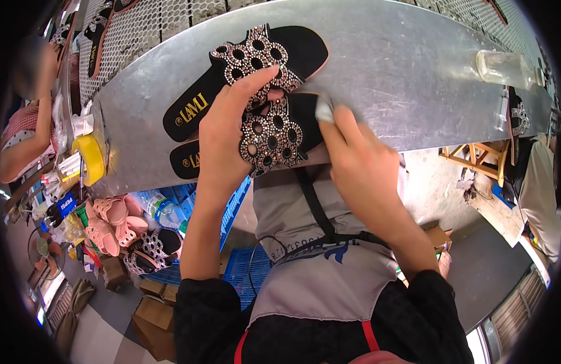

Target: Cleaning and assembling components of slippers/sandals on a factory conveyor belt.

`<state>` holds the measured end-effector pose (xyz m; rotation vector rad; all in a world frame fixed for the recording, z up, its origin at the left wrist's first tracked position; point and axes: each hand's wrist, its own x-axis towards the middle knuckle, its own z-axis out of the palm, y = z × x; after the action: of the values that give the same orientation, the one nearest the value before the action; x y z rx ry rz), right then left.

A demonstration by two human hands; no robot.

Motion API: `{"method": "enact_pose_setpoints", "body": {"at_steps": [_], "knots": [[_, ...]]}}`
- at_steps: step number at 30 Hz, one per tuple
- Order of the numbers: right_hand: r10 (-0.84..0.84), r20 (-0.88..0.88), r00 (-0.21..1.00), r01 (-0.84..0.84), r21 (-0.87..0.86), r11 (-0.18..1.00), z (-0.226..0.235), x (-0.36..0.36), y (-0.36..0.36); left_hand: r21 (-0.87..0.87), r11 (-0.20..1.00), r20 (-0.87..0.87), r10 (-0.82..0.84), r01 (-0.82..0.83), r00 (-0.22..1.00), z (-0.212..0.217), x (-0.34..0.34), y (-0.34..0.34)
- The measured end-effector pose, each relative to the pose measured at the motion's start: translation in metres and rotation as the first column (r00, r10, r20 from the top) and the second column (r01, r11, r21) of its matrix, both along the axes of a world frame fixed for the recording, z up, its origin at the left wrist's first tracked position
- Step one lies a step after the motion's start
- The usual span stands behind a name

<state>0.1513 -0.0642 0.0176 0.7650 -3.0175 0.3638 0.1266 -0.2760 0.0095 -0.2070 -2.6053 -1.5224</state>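
Two black slide sandals with rhinestone-covered cutout straps lie side by side on the metal table, their toes to the right. My left hand grips the near sandal by its strap, with fingers tucked at the strap's far edge and the thumb reaching to the far sandal's strap. Just beyond, the far sandal rests on the metal. Pinched in my right hand is a small whitish cloth, at the toe end of the near sandal's footbed. The right fingertips are partly hidden by the cloth.
A clear bottle lies at the table's right. Yellow tape is at its left end. Pink sandals and a blue crate are below left. Mesh racks run behind. Other people are at both sides.
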Motion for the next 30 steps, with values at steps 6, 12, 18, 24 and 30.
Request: {"method": "enact_pose_setpoints", "body": {"at_steps": [6,12,18,24,30], "knots": [[-0.024,-0.071,0.997,0.026,0.031,0.999,-0.002,-0.002,-0.004,-0.014,0.999,-0.012,-0.030,0.029,0.999,0.000,-0.001,-0.002],[-0.015,-0.139,0.990,0.025,0.068,0.997,-0.003,0.004,0.003,-0.027,0.999,-0.066,-0.038,0.037,0.997,-0.003,-0.002,-0.003],[-0.079,-0.036,0.996,0.081,0.041,0.996,0.004,0.003,0.006,-0.009,0.998,-0.057,-0.068,0.068,0.996,-0.008,-0.003,-0.004],[-0.055,-0.112,0.992,0.053,-0.021,0.998,-0.003,0.000,-0.006,0.010,0.998,-0.062,-0.058,0.058,0.996,-0.006,-0.002,0.000],[-0.044,-0.117,0.992,0.050,0.046,0.998,0.001,0.004,-0.007,-0.010,0.999,-0.120,-0.045,0.044,0.992,-0.006,-0.005,0.004]]}}
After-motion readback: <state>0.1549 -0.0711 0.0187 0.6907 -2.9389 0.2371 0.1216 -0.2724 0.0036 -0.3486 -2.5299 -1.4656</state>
